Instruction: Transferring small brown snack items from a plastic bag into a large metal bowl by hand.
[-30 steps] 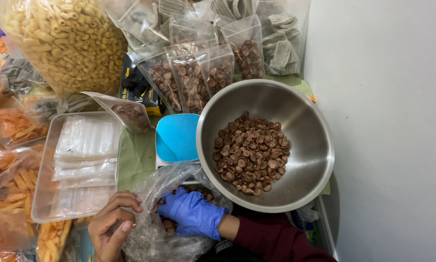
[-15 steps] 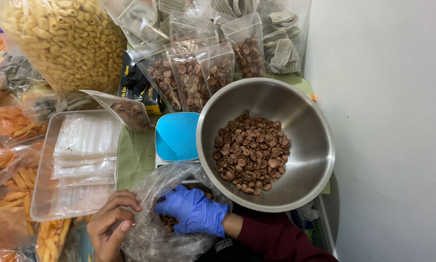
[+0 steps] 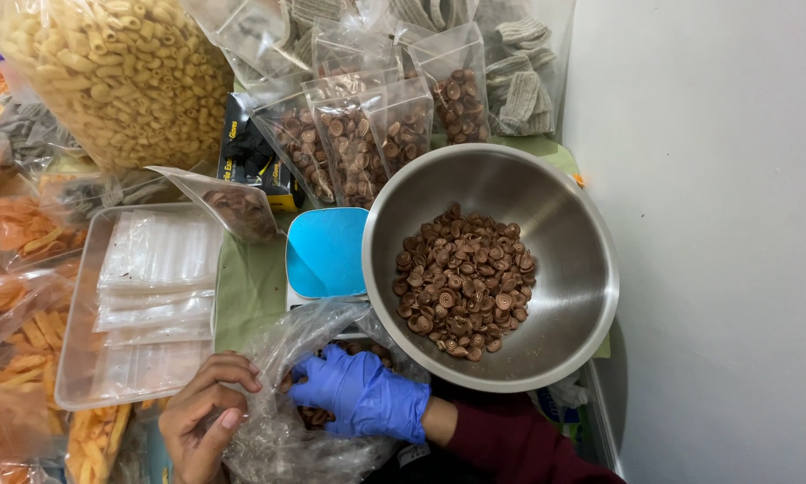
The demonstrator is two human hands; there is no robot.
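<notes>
Nearest: bare left hand [image 3: 207, 414] pinches the rim of a clear plastic bag [image 3: 306, 394], holding it open. Gloved right hand [image 3: 360, 393] is inside, fingers curled over brown spiral snacks [image 3: 318, 415]; exact grip unclear through the film. Beyond, steel bowl [image 3: 571, 309] remains well stocked. Blue scale [image 3: 327, 253] bare. Filled pouches [image 3: 358, 143] stand behind; packing partway, probably.

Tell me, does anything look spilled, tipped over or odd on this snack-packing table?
Nothing looks spilled. One small filled pouch lies tipped over the tray of empty bags, while the other filled pouches stand upright behind. Only the right hand, inside the clear plastic bag, is gloved; the left hand is bare.
</notes>
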